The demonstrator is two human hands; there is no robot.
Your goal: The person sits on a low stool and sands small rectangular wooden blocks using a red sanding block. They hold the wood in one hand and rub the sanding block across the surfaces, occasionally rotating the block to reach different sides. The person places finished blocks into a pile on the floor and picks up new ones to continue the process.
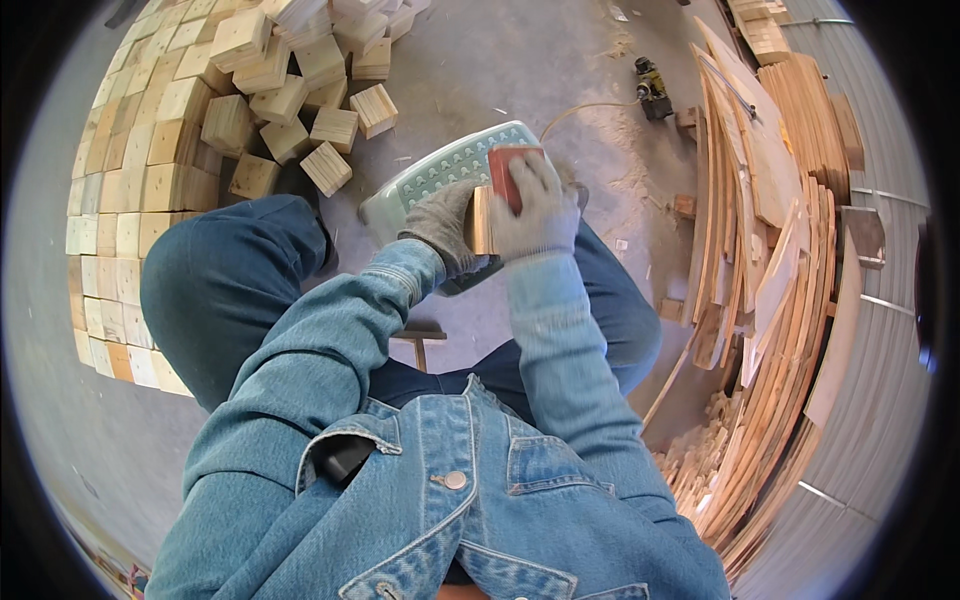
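My left hand (441, 226), in a grey knit glove, is closed around the side of a wooden block (483, 222). The block is tipped up between both hands, above a pale green plastic stool (420, 190) with a patterned top. My right hand (541, 212), in a lighter grey glove, is closed with its fingers over a reddish flat piece that looks like sandpaper (505, 180), right beside the block. The palm side of the right hand is hidden, so whether it also touches the block I cannot tell.
Stacked wooden blocks (120, 215) form a wall at the left, with loose blocks (335, 125) piled beside it. A yellow and black power tool (651, 88) lies on the floor at the far right. Long boards and offcuts (800, 300) are heaped along the right side.
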